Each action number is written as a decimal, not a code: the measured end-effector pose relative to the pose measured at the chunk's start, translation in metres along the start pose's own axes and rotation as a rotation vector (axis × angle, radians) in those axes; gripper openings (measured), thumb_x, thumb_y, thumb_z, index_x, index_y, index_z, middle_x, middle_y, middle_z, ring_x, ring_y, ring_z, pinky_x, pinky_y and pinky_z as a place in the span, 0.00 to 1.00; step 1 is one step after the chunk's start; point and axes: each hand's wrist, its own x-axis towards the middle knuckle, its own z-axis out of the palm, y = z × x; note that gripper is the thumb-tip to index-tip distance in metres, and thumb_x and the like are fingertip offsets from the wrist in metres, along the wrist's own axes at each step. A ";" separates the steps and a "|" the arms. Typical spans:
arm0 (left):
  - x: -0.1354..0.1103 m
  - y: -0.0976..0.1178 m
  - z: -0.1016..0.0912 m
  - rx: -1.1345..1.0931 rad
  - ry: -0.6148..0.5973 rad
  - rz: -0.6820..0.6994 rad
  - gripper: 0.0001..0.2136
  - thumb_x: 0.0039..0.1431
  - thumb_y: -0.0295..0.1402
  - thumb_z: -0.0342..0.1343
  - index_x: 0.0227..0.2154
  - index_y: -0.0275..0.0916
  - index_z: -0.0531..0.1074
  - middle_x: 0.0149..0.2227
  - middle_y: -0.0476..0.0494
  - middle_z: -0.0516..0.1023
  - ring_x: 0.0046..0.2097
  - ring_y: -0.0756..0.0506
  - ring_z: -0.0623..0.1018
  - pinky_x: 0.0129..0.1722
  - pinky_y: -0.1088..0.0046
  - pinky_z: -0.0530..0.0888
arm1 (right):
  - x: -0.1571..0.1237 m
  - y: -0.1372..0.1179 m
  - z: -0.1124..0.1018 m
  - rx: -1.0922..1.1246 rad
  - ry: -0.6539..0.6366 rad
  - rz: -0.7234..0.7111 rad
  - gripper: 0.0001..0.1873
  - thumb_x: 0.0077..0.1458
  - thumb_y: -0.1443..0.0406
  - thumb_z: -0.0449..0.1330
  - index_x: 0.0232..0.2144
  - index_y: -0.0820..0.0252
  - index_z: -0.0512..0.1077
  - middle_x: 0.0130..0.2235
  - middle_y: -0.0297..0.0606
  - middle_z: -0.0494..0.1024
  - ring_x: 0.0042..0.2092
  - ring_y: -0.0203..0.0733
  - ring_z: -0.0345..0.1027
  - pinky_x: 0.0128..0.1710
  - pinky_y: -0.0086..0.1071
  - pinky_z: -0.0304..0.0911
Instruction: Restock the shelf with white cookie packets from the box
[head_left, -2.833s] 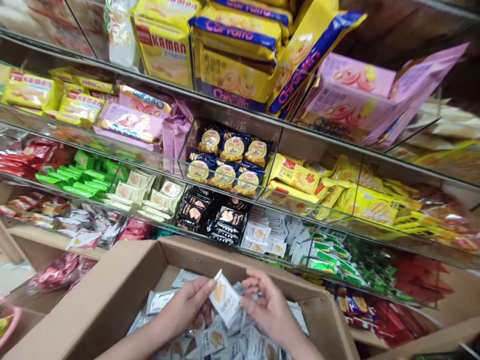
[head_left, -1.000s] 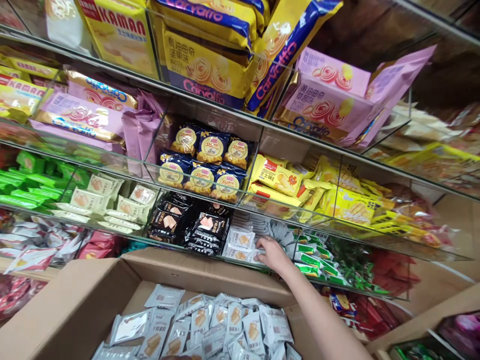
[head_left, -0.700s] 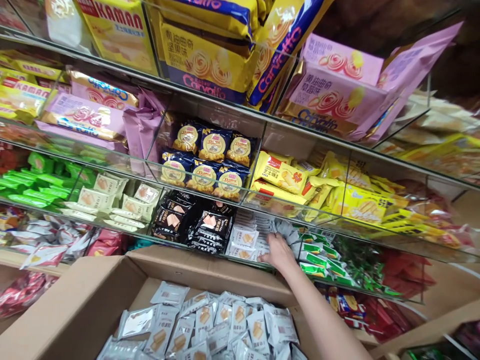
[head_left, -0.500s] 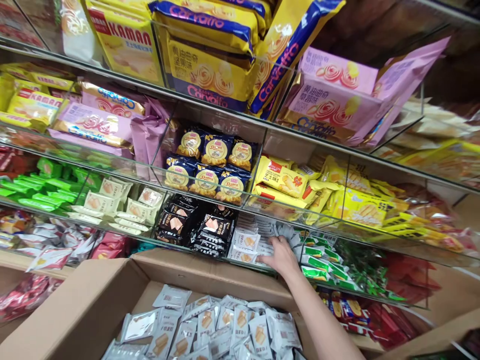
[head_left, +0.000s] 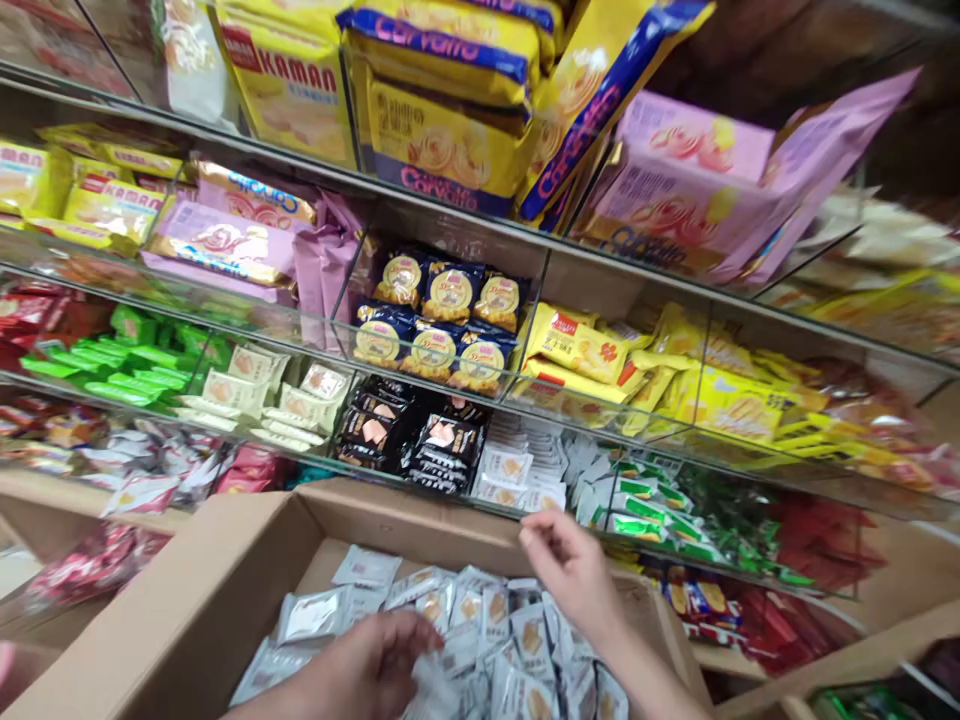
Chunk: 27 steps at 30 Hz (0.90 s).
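Note:
Down in the cardboard box (head_left: pixel 330 500), my left hand (head_left: pixel 367 665) curls its fingers on a pale snack packet (head_left: pixel 433 685), smeared by motion. Around it lie many small grey-white snack packets (head_left: pixel 532 640) with a biscuit picture. Above the box's right part is my right hand (head_left: pixel 570 570), loosely bent, fingers partly apart, with nothing visible in it. Just beyond it, a shelf compartment holds rows of matching white packets (head_left: pixel 506 468), standing behind a clear front strip.
Left of the white packets are black packets (head_left: pixel 442 450); green-and-white ones (head_left: pixel 652 500) are on the right. Higher shelves carry blue cookie packets (head_left: pixel 450 290), yellow packets (head_left: pixel 577 345) and large biscuit packs (head_left: pixel 442 130). Clear shelf fronts and dividers run across.
My right hand has drawn back from the white packets on the shelf to above the box. My left hand has come into view among the packets in the box.

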 end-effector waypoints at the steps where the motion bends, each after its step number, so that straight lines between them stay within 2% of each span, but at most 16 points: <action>1: 0.002 0.006 0.000 -0.116 0.050 0.051 0.11 0.44 0.31 0.62 0.32 0.38 0.70 0.22 0.56 0.67 0.25 0.54 0.65 0.26 0.79 0.62 | -0.019 -0.008 0.011 0.103 -0.133 0.095 0.16 0.47 0.58 0.59 0.38 0.57 0.68 0.33 0.37 0.71 0.31 0.39 0.64 0.29 0.30 0.60; 3: 0.006 0.015 0.001 -0.330 0.088 0.087 0.14 0.41 0.34 0.63 0.33 0.39 0.68 0.26 0.53 0.70 0.27 0.53 0.67 0.27 0.78 0.63 | -0.051 -0.018 0.034 0.373 -0.371 0.264 0.31 0.41 0.58 0.64 0.48 0.54 0.61 0.40 0.38 0.72 0.36 0.41 0.66 0.31 0.31 0.62; 4: 0.007 0.017 0.002 -0.408 0.113 0.089 0.15 0.41 0.35 0.63 0.33 0.39 0.67 0.27 0.53 0.71 0.28 0.53 0.68 0.28 0.78 0.64 | -0.062 -0.019 0.044 0.518 -0.445 0.321 0.34 0.39 0.58 0.66 0.49 0.54 0.59 0.41 0.39 0.71 0.38 0.42 0.67 0.33 0.32 0.62; 5: 0.007 0.018 0.003 -0.459 0.131 0.079 0.16 0.41 0.36 0.64 0.33 0.39 0.66 0.28 0.53 0.71 0.29 0.52 0.69 0.29 0.77 0.65 | -0.069 -0.019 0.052 0.646 -0.490 0.359 0.33 0.40 0.58 0.66 0.48 0.55 0.59 0.41 0.39 0.72 0.39 0.42 0.67 0.36 0.33 0.62; 7: 0.006 0.019 0.005 -0.497 0.162 0.055 0.17 0.41 0.36 0.64 0.33 0.40 0.65 0.28 0.53 0.70 0.30 0.51 0.70 0.31 0.75 0.66 | -0.075 -0.014 0.062 0.789 -0.507 0.401 0.25 0.43 0.59 0.64 0.43 0.58 0.63 0.38 0.38 0.74 0.38 0.41 0.68 0.39 0.35 0.61; 12: 0.003 0.009 0.012 -0.442 0.079 0.053 0.19 0.41 0.36 0.64 0.36 0.39 0.65 0.33 0.49 0.73 0.33 0.50 0.71 0.31 0.75 0.66 | -0.076 -0.001 0.064 0.712 -0.496 0.402 0.17 0.44 0.61 0.63 0.37 0.61 0.67 0.34 0.37 0.75 0.37 0.42 0.69 0.37 0.33 0.61; 15: 0.006 0.003 0.015 -0.398 0.108 0.044 0.17 0.40 0.37 0.65 0.32 0.38 0.66 0.30 0.50 0.72 0.31 0.51 0.69 0.31 0.76 0.65 | -0.080 0.001 0.066 0.652 -0.483 0.372 0.14 0.46 0.61 0.61 0.36 0.60 0.68 0.35 0.36 0.75 0.39 0.42 0.68 0.38 0.33 0.61; 17: 0.008 0.000 0.014 -0.356 0.122 0.043 0.18 0.41 0.40 0.64 0.33 0.39 0.65 0.30 0.50 0.71 0.31 0.51 0.68 0.30 0.77 0.64 | -0.079 0.000 0.063 0.572 -0.469 0.340 0.13 0.47 0.62 0.60 0.36 0.60 0.68 0.35 0.36 0.74 0.38 0.42 0.68 0.39 0.34 0.61; 20: 0.010 -0.002 0.009 -0.238 0.103 0.085 0.17 0.47 0.43 0.58 0.35 0.39 0.64 0.28 0.51 0.68 0.30 0.51 0.66 0.30 0.76 0.63 | -0.062 -0.005 0.038 0.398 -0.355 0.275 0.13 0.50 0.62 0.57 0.39 0.60 0.67 0.35 0.37 0.74 0.36 0.42 0.68 0.38 0.35 0.62; 23: 0.010 -0.006 0.004 -0.046 0.073 0.086 0.14 0.51 0.44 0.54 0.33 0.38 0.65 0.26 0.51 0.66 0.30 0.50 0.64 0.32 0.76 0.62 | -0.023 -0.011 -0.010 0.129 -0.081 0.155 0.16 0.53 0.60 0.53 0.45 0.59 0.64 0.40 0.41 0.73 0.40 0.44 0.66 0.39 0.36 0.62; 25: 0.010 -0.010 0.004 0.097 0.052 0.054 0.13 0.52 0.42 0.52 0.32 0.37 0.65 0.24 0.52 0.63 0.28 0.51 0.62 0.29 0.77 0.60 | 0.007 -0.013 -0.042 -0.277 0.092 0.012 0.17 0.54 0.62 0.51 0.46 0.60 0.64 0.42 0.45 0.71 0.42 0.46 0.65 0.41 0.37 0.59; 27: 0.010 -0.012 0.006 0.228 0.035 0.025 0.11 0.52 0.41 0.50 0.30 0.36 0.65 0.22 0.54 0.59 0.26 0.51 0.59 0.26 0.77 0.57 | 0.034 -0.011 -0.062 -0.682 0.054 -0.031 0.15 0.54 0.66 0.50 0.44 0.62 0.67 0.39 0.46 0.71 0.40 0.47 0.65 0.40 0.36 0.58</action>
